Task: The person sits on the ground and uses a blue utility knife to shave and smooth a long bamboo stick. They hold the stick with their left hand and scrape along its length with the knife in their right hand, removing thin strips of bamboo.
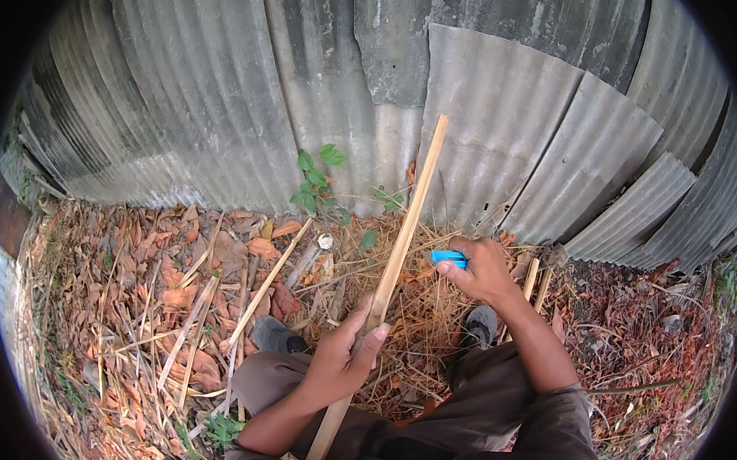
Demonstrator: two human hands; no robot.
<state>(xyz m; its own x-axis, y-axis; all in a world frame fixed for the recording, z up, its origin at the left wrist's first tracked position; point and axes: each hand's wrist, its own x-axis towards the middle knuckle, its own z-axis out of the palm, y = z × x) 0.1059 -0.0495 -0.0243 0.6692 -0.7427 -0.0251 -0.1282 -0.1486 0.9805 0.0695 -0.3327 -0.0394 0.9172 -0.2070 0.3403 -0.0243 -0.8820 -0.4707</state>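
My left hand is wrapped round a long, pale strip of split bamboo or wood. The strip slants from beside my lap up toward the metal sheets, its far end free in the air. To the right of it, my right hand is closed on a bright blue utility knife. Its front end points left toward the strip, with a small gap between them. The blade itself is too small to make out.
Corrugated metal sheets form a wall ahead. Dry leaves and straw cover the ground, with several loose strips lying at the left. A green plant grows against the wall. My shoes stand on either side of the strip.
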